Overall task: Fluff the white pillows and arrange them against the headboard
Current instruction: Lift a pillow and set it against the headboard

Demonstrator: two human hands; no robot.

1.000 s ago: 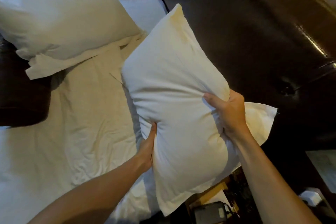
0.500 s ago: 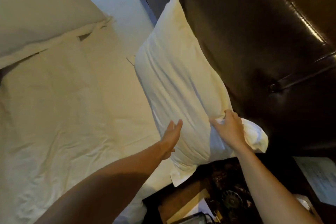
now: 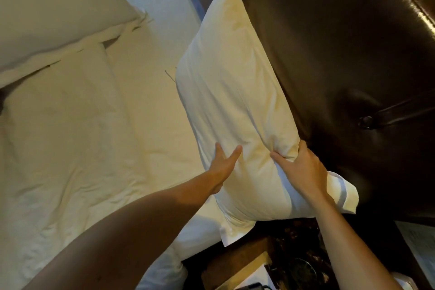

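Observation:
A white pillow [image 3: 235, 92] leans on its long edge against the dark padded headboard [image 3: 329, 54], on the near side of the bed. My right hand [image 3: 303, 169] grips a bunch of the pillow's fabric near its lower end. My left hand [image 3: 223, 167] lies flat against the pillow's front face with fingers spread. A second white pillow [image 3: 54, 12] lies at the upper left, across the bed.
The cream sheet [image 3: 82, 136] covers the bed on the left, wrinkled. Below the pillow stands a dark bedside table [image 3: 247, 256] with small objects on it. A paper sheet [image 3: 419, 238] lies at the lower right edge.
The pillow, held up in the air a second ago, now rests against the headboard. My left hand let go of its side and now presses flat on its front.

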